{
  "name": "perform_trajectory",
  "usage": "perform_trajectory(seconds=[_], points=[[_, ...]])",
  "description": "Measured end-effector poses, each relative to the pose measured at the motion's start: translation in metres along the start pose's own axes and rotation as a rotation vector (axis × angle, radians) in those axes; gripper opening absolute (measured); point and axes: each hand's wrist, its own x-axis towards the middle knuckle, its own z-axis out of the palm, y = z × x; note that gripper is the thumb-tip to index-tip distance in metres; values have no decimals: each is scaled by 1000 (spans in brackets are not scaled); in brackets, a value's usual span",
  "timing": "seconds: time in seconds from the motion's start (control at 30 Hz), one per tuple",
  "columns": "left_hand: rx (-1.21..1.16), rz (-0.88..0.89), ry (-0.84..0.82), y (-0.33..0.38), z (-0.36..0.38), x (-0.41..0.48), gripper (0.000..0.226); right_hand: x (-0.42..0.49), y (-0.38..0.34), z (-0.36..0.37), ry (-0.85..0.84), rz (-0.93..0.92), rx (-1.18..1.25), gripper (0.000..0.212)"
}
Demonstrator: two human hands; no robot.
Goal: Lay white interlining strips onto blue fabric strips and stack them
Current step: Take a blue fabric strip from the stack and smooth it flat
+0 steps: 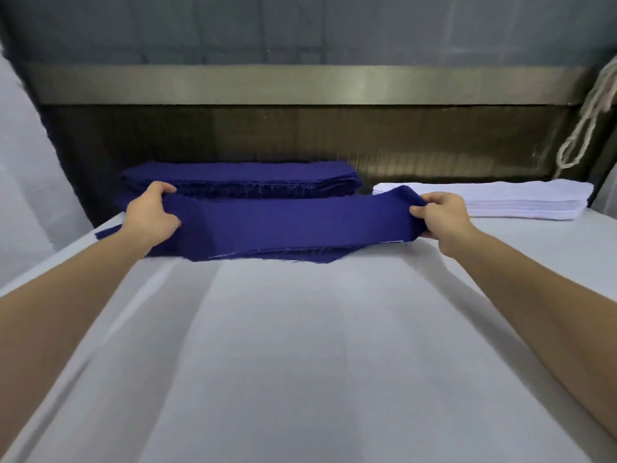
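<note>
Two hands on one blue fabric strip [293, 218] – the left hand [152, 213] grips its left end, fingers curled over the top edge, and the right hand [442, 217] pinches the right end, the cloth bunched between thumb and fingers. The strip runs taut across the middle of the frame, its lower edge meeting a low working pile [267, 255] of blue pieces. Thin slivers of white peek out along that pile's front edge, so it looks layered with interlining already.

Just behind, towards the upper left, sits the supply stack of blue strips [240, 182], frayed edges facing the camera. To the right of centre lies the stack of white interlining strips [521, 203], close beside the right hand but not touched.

By my reading, this is the laying-down step: a fresh blue strip going onto the pile. Next up, I'd say, comes letting go once it lies flat and square – then a reach right to peel off a single white strip and match it to the blue edges.

All of it rests on a white-covered table [300, 345]. Beyond that runs a metal rail [300, 88], and a pale cord [587, 121] hangs in a loop at the upper right.
</note>
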Motion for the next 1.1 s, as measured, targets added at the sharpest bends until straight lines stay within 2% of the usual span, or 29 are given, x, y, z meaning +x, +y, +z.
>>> perform_trajectory(seconds=[0.17,0.3,0.43,0.57,0.77,0.9,1.0,1.1], points=[[309,81,-9,-23,-15,11,60,-9,-6,44,-88,11,117,23],[541,110,-44,-41,-17,24,64,-11,3,74,-112,43,74,25],[589,87,-58,-59,-15,36,56,-7,7,84,-90,-5,-89,19],[588,37,-88,-74,-16,42,47,-5,6,84,-112,-14,-186,34],[619,80,-97,-82,-13,44,41,-4,2,84,-196,-53,-229,41],[666,84,-104,-81,-15,44,38,-1,0,84,-221,-68,-348,46],[793,124,-61,-69,-16,40,33,-2,0,90,-156,-208,-543,49],[887,252,-39,-55,-12,39,31,1,-6,97,-55,-474,-685,46]])
